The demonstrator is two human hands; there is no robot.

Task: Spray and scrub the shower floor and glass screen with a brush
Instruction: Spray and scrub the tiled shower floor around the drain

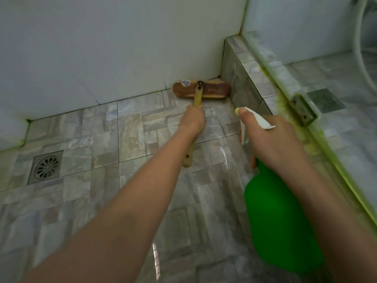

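Note:
A wooden scrub brush (201,90) with a yellowish handle lies head-down in the far corner of the wet tiled shower floor (130,129), against the white wall and the tiled curb. My left hand (193,120) grips the handle just behind the head. My right hand (271,139) holds a green spray bottle (279,217) by its white trigger head, thumb lying on top, nozzle pointing toward the corner. The glass screen (326,58) stands on the curb at the right, its lower edge tinged green.
A square metal floor drain (46,166) sits at the left. The tiled curb (244,78) runs along the right with a metal hinge bracket (304,111) fixed on it. A white hose (361,43) curves behind the glass. White wall tiles close the back.

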